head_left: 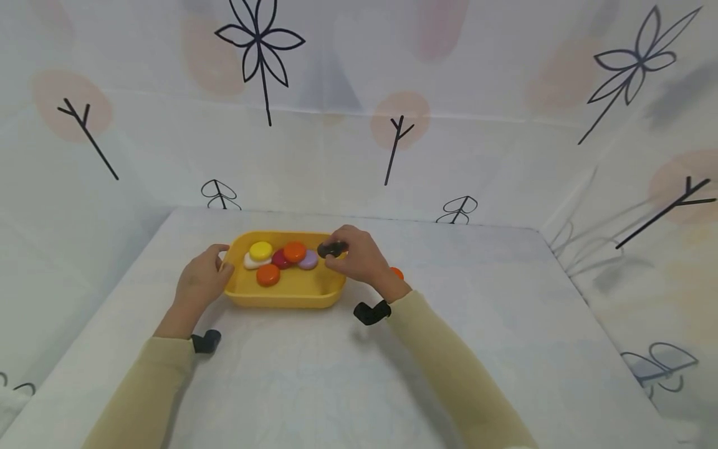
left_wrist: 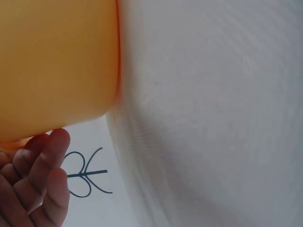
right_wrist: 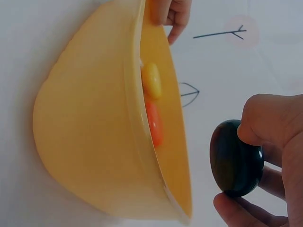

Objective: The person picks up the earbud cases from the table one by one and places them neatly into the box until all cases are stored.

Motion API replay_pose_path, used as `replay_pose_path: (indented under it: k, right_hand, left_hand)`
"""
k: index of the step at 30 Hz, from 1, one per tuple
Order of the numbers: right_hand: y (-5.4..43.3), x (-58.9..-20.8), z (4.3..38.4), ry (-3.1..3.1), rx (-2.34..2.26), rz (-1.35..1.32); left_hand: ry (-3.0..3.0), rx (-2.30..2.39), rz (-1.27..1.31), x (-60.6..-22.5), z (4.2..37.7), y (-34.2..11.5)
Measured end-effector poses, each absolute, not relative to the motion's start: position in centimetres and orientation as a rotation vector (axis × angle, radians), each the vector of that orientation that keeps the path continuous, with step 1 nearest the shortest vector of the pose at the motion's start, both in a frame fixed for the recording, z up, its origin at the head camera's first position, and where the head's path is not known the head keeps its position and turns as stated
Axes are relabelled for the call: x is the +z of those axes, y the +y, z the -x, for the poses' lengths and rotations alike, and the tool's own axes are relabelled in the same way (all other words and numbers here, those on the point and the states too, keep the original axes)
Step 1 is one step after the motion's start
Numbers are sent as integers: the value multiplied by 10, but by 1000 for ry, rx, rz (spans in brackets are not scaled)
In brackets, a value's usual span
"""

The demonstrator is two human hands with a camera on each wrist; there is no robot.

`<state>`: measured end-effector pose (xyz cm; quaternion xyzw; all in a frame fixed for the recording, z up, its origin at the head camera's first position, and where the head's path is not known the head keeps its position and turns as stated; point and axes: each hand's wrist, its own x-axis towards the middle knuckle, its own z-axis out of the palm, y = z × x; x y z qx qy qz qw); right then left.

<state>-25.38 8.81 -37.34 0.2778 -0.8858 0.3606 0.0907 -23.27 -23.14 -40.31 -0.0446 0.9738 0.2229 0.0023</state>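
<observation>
My right hand [head_left: 361,252] pinches a glossy black oval pebble-like piece [right_wrist: 232,158] between thumb and fingers, above the right end of a yellow tray [head_left: 297,290]. At the tray's left end my left hand [head_left: 203,274] holds the rim, thumb and fingers on its edge; the left wrist view shows its fingertips [left_wrist: 57,139] against the wall. Inside the tray lie smooth rounded pieces: a yellow one [head_left: 260,251], a white one [head_left: 255,262], a dark red one [head_left: 282,259], a lilac one [head_left: 308,260] and two orange ones, the nearer one [head_left: 268,275] standing apart.
Another orange piece [head_left: 396,273] is on the table right of the tray, partly hidden by my right wrist. The white-covered table [head_left: 477,312] meets a patterned cloth backdrop [head_left: 336,156] behind and at the sides.
</observation>
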Motion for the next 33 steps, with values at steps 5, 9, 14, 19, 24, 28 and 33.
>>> replay_pose_path:
  k: [5, 9, 14, 19, 24, 28, 33]
  right_hand:
    - [95, -375, 255, -2614, 1112, -825]
    - [100, -374, 256, -2626, 1113, -802]
    - [106, -375, 256, -2651, 1084, -763]
    - [112, -374, 255, -2671, 1141, -714]
    - [118, -373, 255, -2665, 1111, -735]
    - [123, -372, 257, -2668, 1048, -732]
    - [130, -370, 256, -2699, 1013, -674]
  left_hand:
    - [3056, 702, 142, -404, 233, -231]
    - [3049, 708, 149, -404, 233, -231]
    - [3050, 712, 144, -403, 232, -230]
    - [3052, 708, 141, -403, 231, -231]
    - [3021, 703, 170, -402, 232, -230]
    - [3020, 700, 174, -403, 232, -230]
    - [3034, 699, 163, -403, 232, -230]
